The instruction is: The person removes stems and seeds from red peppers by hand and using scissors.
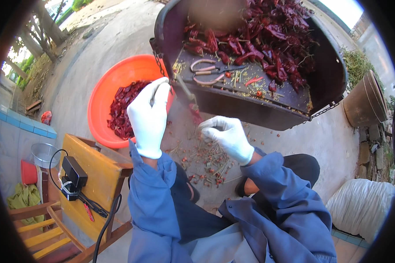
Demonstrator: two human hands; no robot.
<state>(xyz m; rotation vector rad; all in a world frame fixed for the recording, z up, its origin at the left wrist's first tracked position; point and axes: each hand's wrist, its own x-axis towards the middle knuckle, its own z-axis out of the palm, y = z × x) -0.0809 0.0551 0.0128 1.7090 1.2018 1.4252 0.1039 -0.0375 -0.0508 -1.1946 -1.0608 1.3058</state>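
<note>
My left hand (149, 116), in a white glove, is raised beside the orange plastic basin (100, 98), its fingertips close together; whether they pinch anything is unclear. Dark red pieces of dried chili (120, 111) lie in that basin. My right hand (227, 134), also gloved, has curled fingers above the littered ground. A blurred stem with a reddish end (195, 113) shows between my hands, close to the right fingertips; contact is unclear. Whole dried red chilies (276, 49) are heaped in a dark open container (329, 56). Scissors with pinkish handles (205, 70) lie on its seed-strewn surface.
Chili stems and caps (214, 164) litter the concrete between my feet. At left stands a yellow wooden stool (98, 184) with a black power adapter (75, 172) and cables. A white sack (362, 207) and stacked pots (365, 102) are at right.
</note>
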